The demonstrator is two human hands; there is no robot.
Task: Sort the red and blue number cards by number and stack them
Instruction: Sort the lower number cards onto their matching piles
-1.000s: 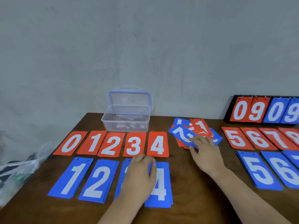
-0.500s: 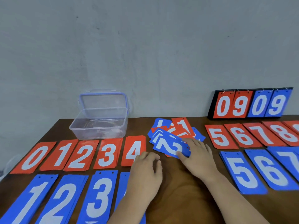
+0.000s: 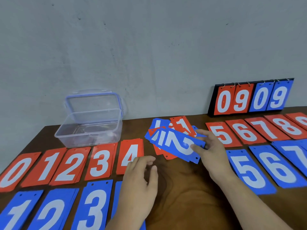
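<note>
Soft, even, fairly bright light fills the scene, and the grey wall [image 3: 149,47] looks flat, with no hot spots. The left hand [image 3: 139,185] casts only a faint, blurred shadow on the brown table [image 3: 182,196]. A pale sheen lies on the red cards [image 3: 269,128] toward the table's far right corner and on the clear box [image 3: 89,128]. Numeral edges are fuzzy throughout, including on the blue 2 card [image 3: 179,145] pinched by the right hand [image 3: 214,151]. Wide-angle stretch enlarges the cards at the near left corner.
</note>
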